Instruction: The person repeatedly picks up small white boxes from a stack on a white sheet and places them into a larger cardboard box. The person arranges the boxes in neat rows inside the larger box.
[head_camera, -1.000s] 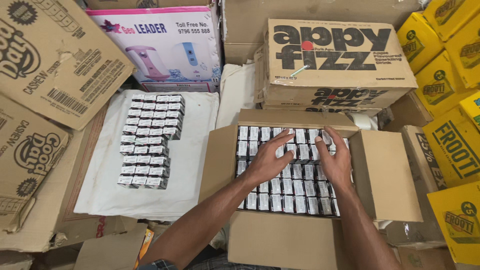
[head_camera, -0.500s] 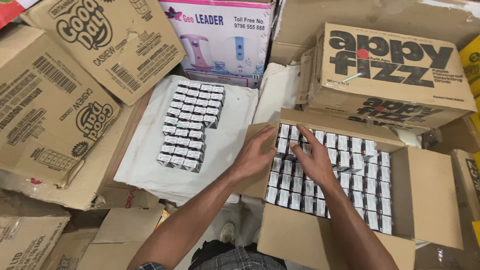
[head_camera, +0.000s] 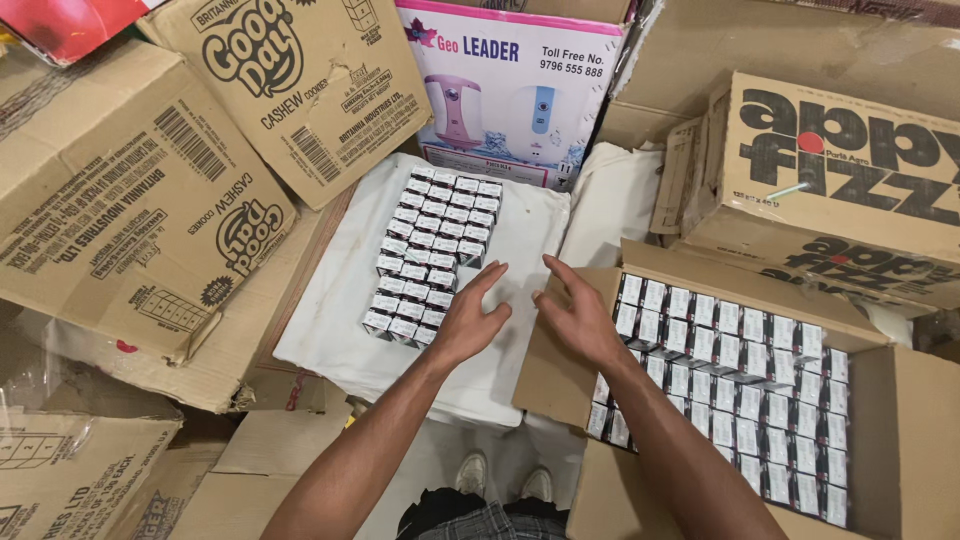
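Two bare hands hover mid-frame, fingers apart and holding nothing: the left hand (head_camera: 470, 318) just beside a block of small white-and-black cartons (head_camera: 432, 256) on a white cloth (head_camera: 330, 320), the right hand (head_camera: 582, 312) over the flap of an open brown cardboard box (head_camera: 905, 420) at lower right, packed with rows of matching cartons (head_camera: 740, 390).
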